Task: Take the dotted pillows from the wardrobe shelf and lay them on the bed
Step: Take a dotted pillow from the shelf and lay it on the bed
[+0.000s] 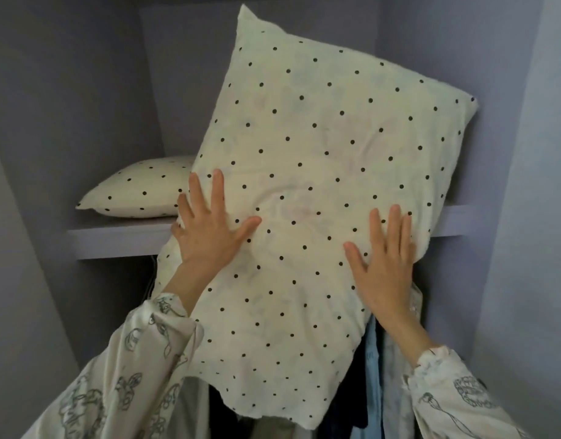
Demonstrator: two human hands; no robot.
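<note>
A large cream pillow with black dots stands tilted in front of the wardrobe shelf, its lower half hanging below the shelf edge. My left hand lies flat on its left side with fingers spread and straight. My right hand presses flat against its right side, fingers straight and pointing up. A second dotted pillow lies flat on the shelf at the left, partly hidden behind the first.
Purple-grey wardrobe walls close in on both sides. Hanging clothes, light blue and dark, fill the space under the shelf behind the pillow's lower end.
</note>
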